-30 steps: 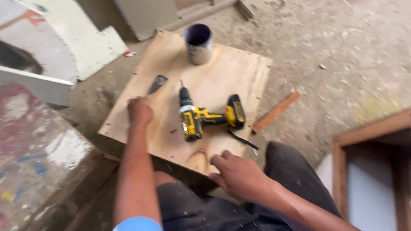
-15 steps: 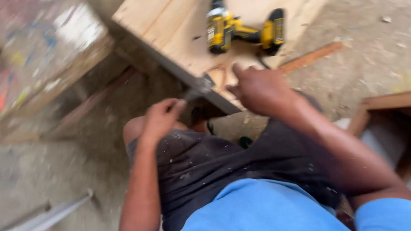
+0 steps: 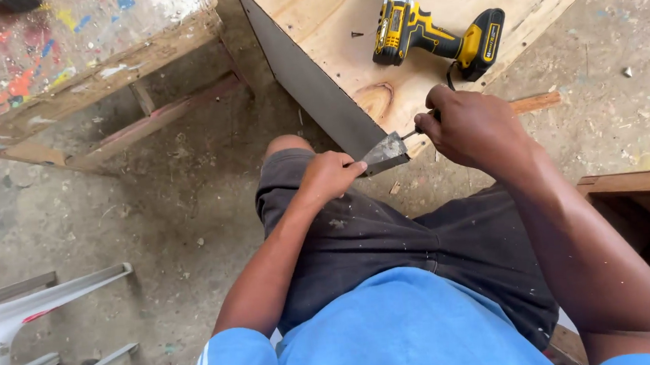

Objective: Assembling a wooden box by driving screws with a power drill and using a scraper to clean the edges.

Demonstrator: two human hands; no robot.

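My right hand (image 3: 468, 121) grips the handle of a putty knife (image 3: 386, 151) whose metal blade lies at the near corner of a plywood board (image 3: 328, 20). My left hand (image 3: 330, 176) pinches the blade's edge with its fingertips, just above my knee. A yellow and black cordless drill (image 3: 429, 29) lies on the board, a hand's width beyond my right hand. A small dark screw (image 3: 357, 34) lies on the wood to the left of the drill.
A paint-spattered wooden bench (image 3: 61, 64) stands at the upper left. A white plastic chair (image 3: 12, 331) sits at the lower left, a wooden box frame (image 3: 643, 196) at the right. A wooden strip (image 3: 535, 102) lies on the dusty concrete floor behind my right hand.
The view has tilted down toward my lap. My left hand came off the board top and now pinches the blade; my right hand has closed on the putty knife's handle at the board's corner.
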